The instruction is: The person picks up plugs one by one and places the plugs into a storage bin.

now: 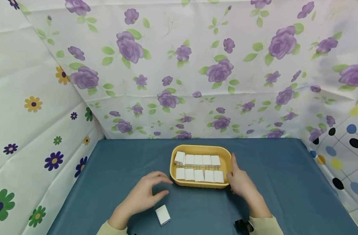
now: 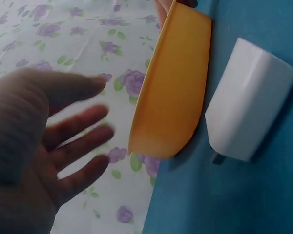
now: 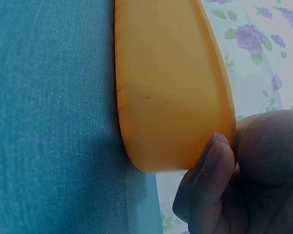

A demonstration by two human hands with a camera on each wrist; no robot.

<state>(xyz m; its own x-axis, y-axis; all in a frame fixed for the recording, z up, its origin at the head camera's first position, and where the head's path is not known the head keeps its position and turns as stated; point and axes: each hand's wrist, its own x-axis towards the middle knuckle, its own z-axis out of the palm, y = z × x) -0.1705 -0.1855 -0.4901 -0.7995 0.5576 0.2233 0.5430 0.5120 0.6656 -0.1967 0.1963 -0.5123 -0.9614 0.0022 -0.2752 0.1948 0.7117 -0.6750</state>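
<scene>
A yellow plastic tray [image 1: 202, 185] sits on the blue-covered table, holding two rows of white plug adapters [image 1: 199, 175]. My right hand [image 1: 242, 182] grips its right end; in the right wrist view, curled fingers [image 3: 212, 168] press the outer wall and the thumb is at the rim. Off the tray's left front corner, my left hand [image 1: 143, 195] is spread with nothing in it, thumb apart from the fingers. One loose white plug adapter [image 1: 163, 215] lies on the table in front of that hand; the left wrist view shows a small grey prong [image 2: 217, 158] at its end.
Behind the table hangs a white cloth [image 1: 167, 81] with purple flowers. A flowered sheet [image 1: 35, 147] borders the left side, and a dotted one [image 1: 343, 153] the right. A black strap [image 1: 243, 226] is at my right wrist.
</scene>
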